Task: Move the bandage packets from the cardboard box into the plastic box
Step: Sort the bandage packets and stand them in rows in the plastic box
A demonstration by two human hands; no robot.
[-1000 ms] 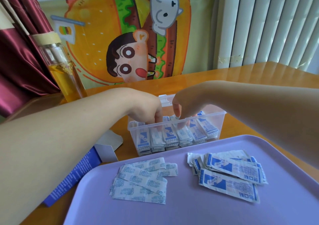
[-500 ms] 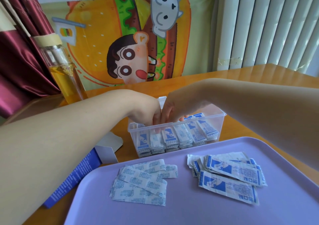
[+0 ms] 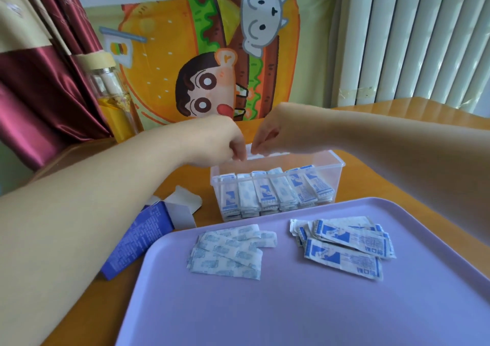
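Near the centre of the frame, the plastic box [image 3: 277, 184] stands on the table and already holds a row of bandage packets [image 3: 275, 190] standing on edge. Both hands hover over its far rim: the left hand [image 3: 217, 144] and the right hand [image 3: 275, 133] have their fingers curled and pinched together, but I cannot tell if they grip a packet or only the lid behind. At lower left, the cardboard box [image 3: 138, 237] lies open and looks empty, although its inside is hidden. Two loose piles [image 3: 230, 251] are left on the purple tray [image 3: 265, 314], so the work seems roughly half finished.
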